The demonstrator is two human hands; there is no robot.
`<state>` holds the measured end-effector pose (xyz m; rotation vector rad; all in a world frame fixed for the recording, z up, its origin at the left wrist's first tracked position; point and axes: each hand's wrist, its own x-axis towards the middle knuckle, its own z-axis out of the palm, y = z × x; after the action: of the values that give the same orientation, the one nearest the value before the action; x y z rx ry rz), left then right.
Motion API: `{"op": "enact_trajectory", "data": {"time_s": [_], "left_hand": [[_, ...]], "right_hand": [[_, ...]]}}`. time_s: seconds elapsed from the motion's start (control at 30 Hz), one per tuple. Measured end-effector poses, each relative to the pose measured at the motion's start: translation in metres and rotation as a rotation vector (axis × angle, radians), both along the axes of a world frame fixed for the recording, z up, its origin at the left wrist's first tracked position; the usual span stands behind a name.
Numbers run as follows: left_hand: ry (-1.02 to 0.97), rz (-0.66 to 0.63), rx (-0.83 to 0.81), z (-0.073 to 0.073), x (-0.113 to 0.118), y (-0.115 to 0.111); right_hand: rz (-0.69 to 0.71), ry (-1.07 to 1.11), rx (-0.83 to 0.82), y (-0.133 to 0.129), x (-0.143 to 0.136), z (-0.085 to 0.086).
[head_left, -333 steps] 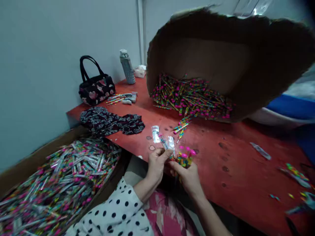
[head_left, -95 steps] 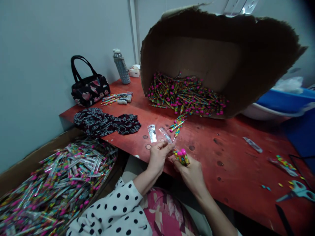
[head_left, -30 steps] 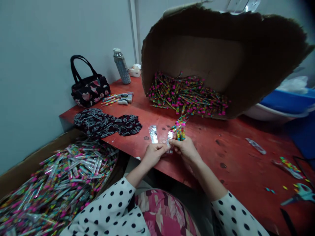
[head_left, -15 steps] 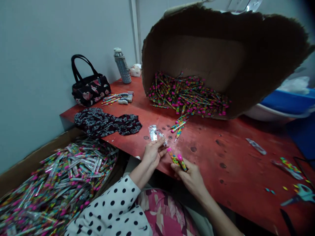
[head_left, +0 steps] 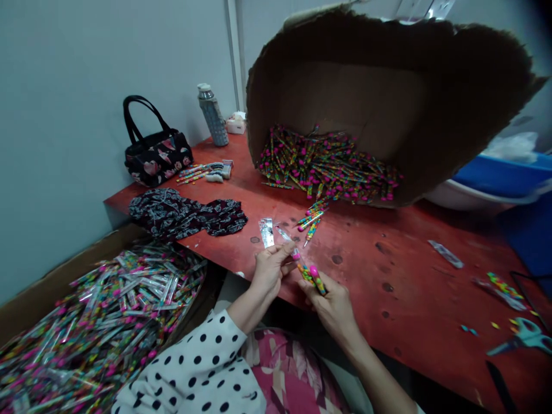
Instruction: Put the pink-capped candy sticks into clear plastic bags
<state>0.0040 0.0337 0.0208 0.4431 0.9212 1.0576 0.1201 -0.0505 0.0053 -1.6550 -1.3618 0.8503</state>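
My left hand (head_left: 271,270) pinches a clear plastic sleeve (head_left: 283,234) over the near edge of the red table. Two multicoloured pencils with pink ends are in my closed right hand (head_left: 335,302). One pencil (head_left: 305,272) points its pink end up into the sleeve's mouth by my left fingertips. The other pencil (head_left: 318,280) leans beside it, its pink tip free. A silvery stack of flat sleeves (head_left: 267,231) lies just beyond my left hand. Several loose pencils (head_left: 313,219) rest on the table past my hands.
A cardboard box (head_left: 362,92) on its side holds many pencils. At lower left, another carton (head_left: 26,299) is full of sleeved pencils. Dark patterned cloth (head_left: 172,214), a handbag (head_left: 157,158) and a flask (head_left: 213,118) stand left; scissors (head_left: 524,336) and filled packets lie right.
The pencil's pink end has moved up into the sleeve at my left fingertips. Both hands have come closer together, and the view has shifted slightly.
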Motion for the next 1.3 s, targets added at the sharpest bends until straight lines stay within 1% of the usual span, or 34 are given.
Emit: {"op": "enact_trajectory", "data": {"time_s": [0.13, 0.2, 0.27, 0.37, 0.4, 0.43, 0.53, 0.6, 0.67, 0.8, 0.9, 0.97, 1.0, 1.07, 1.13, 1.17, 1.2, 1.23, 1.27, 1.3], "left_hand": [[0.027, -0.068, 0.058, -0.006, 0.001, -0.004], [0.038, -0.1, 0.108, -0.011, 0.003, -0.009], [0.041, -0.174, 0.147, -0.017, 0.006, -0.015], [0.027, -0.28, 0.159, -0.021, 0.008, -0.02], [0.016, -0.28, 0.153, -0.021, 0.008, -0.019], [0.003, -0.251, 0.145, -0.02, 0.007, -0.018], [-0.04, -0.106, 0.119, -0.015, 0.001, -0.014], [-0.041, -0.057, 0.11, -0.013, -0.002, -0.013], [-0.016, -0.094, 0.107, -0.013, -0.004, -0.017], [-0.027, -0.222, 0.138, -0.014, 0.0, -0.028], [-0.049, -0.226, 0.15, -0.011, 0.001, -0.031], [-0.036, -0.154, 0.131, -0.008, -0.005, -0.031], [-0.031, -0.078, 0.124, -0.005, -0.012, -0.03], [-0.036, 0.134, 0.14, -0.001, -0.033, -0.028], [-0.029, 0.363, 0.213, 0.001, -0.06, -0.023], [0.006, 0.452, 0.272, 0.001, -0.073, -0.02], [0.07, 0.509, 0.339, -0.001, -0.084, -0.015], [0.175, 0.512, 0.413, -0.003, -0.091, -0.01], [0.331, 0.467, 0.5, -0.007, -0.095, -0.003], [0.515, 0.384, 0.59, -0.011, -0.094, 0.004]], "right_hand": [[-0.041, 0.076, -0.021, 0.001, 0.0, 0.0], [-0.085, 0.185, -0.064, 0.004, -0.001, 0.001], [-0.114, 0.327, -0.1, 0.008, -0.003, 0.003], [-0.101, 0.511, -0.099, 0.016, -0.004, 0.004], [-0.087, 0.562, -0.094, 0.018, -0.004, 0.003], [-0.068, 0.612, -0.097, 0.018, -0.004, 0.002], [-0.014, 0.73, -0.132, 0.015, -0.002, -0.004], [-0.012, 0.749, -0.146, 0.012, -0.002, -0.008], [-0.035, 0.745, -0.131, 0.011, -0.003, -0.01], [-0.043, 0.748, -0.094, 0.018, -0.009, -0.007], [-0.029, 0.756, -0.105, 0.022, -0.015, -0.005], [-0.026, 0.755, -0.119, 0.023, -0.017, -0.004], [-0.027, 0.75, -0.122, 0.023, -0.017, -0.004], [-0.031, 0.74, -0.116, 0.023, -0.016, -0.005], [-0.041, 0.726, -0.093, 0.023, -0.012, -0.007], [-0.045, 0.714, -0.082, 0.023, -0.01, -0.009], [-0.052, 0.698, -0.073, 0.024, -0.007, -0.01], [-0.056, 0.679, -0.067, 0.024, -0.005, -0.011], [-0.058, 0.662, -0.064, 0.025, -0.004, -0.012], [-0.055, 0.645, -0.065, 0.026, -0.003, -0.012]]}}
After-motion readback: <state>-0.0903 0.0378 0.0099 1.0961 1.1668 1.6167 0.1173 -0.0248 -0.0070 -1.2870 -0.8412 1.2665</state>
